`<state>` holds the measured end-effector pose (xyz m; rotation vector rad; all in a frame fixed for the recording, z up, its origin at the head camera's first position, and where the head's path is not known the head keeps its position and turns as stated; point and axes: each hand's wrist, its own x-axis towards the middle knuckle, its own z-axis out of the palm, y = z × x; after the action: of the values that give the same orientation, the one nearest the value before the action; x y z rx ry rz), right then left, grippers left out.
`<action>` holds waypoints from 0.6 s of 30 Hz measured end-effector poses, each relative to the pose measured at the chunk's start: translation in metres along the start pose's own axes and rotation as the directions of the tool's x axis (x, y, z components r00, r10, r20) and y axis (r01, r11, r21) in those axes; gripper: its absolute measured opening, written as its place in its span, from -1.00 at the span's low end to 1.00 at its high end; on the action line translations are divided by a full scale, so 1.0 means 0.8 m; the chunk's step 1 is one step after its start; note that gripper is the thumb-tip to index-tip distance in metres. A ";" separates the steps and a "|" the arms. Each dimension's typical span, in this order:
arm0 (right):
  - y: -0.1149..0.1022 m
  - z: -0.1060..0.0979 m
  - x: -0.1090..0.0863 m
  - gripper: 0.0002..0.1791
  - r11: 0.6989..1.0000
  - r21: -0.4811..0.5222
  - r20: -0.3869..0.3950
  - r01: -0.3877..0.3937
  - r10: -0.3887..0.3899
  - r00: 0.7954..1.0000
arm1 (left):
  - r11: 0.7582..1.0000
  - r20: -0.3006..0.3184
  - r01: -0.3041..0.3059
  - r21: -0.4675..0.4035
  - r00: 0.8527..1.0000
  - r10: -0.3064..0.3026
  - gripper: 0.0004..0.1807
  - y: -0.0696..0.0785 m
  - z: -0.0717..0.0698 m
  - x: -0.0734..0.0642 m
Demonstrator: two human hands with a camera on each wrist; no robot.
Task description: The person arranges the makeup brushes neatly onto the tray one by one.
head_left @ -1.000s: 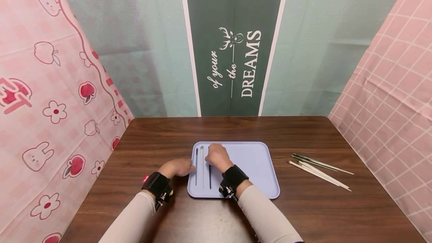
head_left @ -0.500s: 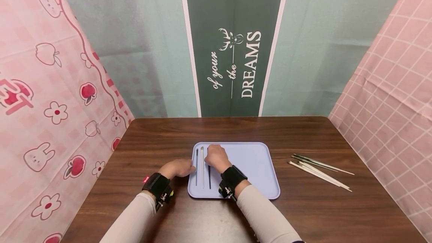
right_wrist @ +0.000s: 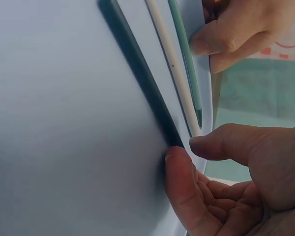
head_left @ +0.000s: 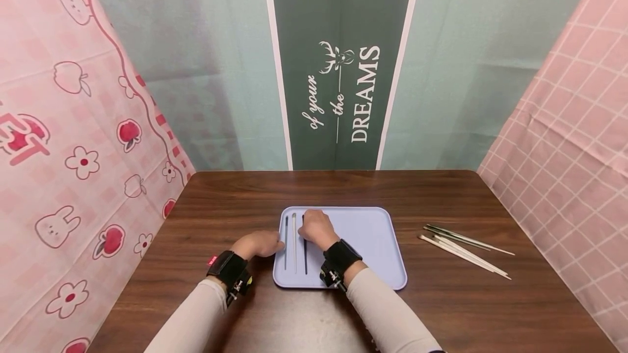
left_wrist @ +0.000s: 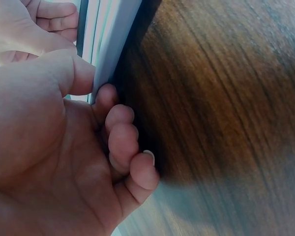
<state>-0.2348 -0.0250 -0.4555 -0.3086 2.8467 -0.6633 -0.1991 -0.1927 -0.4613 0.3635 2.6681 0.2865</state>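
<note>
My left hand [head_left: 260,243] holds the left rim of a pale lavender tray [head_left: 363,244], the thumb over the edge and the other fingers curled below it in the left wrist view. On the tray, my right hand [head_left: 318,227] has its thumb and index finger around the far part of a slim dark paintbrush [right_wrist: 142,73]. That brush lies lengthwise on the tray. To its left, roughly parallel, are a cream paintbrush [right_wrist: 172,61] and a blue-green one [right_wrist: 185,59]. The fingers hide part of the dark brush in the head view.
Several loose paintbrushes [head_left: 466,252], cream and green, lie in a slanted bunch on the brown wooden table [head_left: 235,195], right of the tray. A green curtain [head_left: 343,151] hangs behind the table, with pink patterned cloths [head_left: 98,189] at both sides.
The right hand shifts very slightly with the dark paintbrush, whose far tip now shows beside the fingers. The left hand stays at the tray's rim.
</note>
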 end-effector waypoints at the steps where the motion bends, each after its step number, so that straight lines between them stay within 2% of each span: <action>1: 0.000 -0.001 0.000 -0.75 1.000 0.006 0.012 -0.012 0.012 1.000 | 1.000 0.000 -0.001 0.001 1.000 0.001 -0.82 0.000 0.000 0.000; 6: 0.000 -0.012 -0.002 -0.70 1.000 0.008 0.030 -0.024 0.024 0.999 | 1.000 0.006 0.005 -0.005 1.000 -0.005 -0.81 0.002 -0.001 -0.001; 10: 0.003 -0.022 -0.004 -0.71 0.999 -0.043 0.024 -0.009 0.010 1.000 | 1.000 0.004 0.000 -0.004 1.000 0.000 -0.81 0.002 0.000 -0.001; 14: 0.008 -0.033 -0.009 -0.75 0.995 -0.101 0.061 0.009 -0.002 0.998 | 1.000 -0.001 -0.010 -0.002 1.000 0.010 -0.81 0.002 0.001 0.000; 18: 0.014 -0.045 -0.017 -0.79 0.988 -0.144 0.079 0.059 -0.048 0.996 | 1.000 0.008 0.000 -0.023 1.000 0.000 -0.80 0.002 0.000 -0.001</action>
<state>-0.2321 0.0030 -0.4272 -0.4254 2.8283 -0.4420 -0.1979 -0.1915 -0.4608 0.3563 2.6544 0.3143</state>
